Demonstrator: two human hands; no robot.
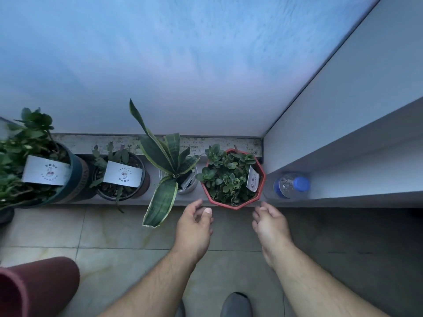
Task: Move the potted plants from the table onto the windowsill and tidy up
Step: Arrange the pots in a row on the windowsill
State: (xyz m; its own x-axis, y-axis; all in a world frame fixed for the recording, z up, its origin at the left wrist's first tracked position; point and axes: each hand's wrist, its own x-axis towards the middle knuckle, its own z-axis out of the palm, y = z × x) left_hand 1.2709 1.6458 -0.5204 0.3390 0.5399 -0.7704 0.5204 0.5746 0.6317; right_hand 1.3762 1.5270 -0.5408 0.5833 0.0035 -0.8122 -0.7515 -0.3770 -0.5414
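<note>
We are holding our left hand (194, 227) and right hand (270, 223) loosely curled and empty just short of the red octagonal succulent pot (233, 178) sitting on the windowsill (229, 143) between them, the snake plant (169, 165) beyond our left hand, seemingly a water bottle (291, 185) past our right.

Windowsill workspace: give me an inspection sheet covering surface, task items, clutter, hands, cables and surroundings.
Surface: windowsill, a grey ledge under the frosted window.
Task items: four pots in a row: dark green pot, black pot, snake plant pot, red octagonal pot. White cards stand in them.
Clutter: water bottle lying in the right-hand recess.
Hands: left hand and right hand, fingers loosely curled, holding nothing, just short of the red pot.
Cables: nothing seen.
Surroundings: tiled floor, maroon object at lower left.
</note>
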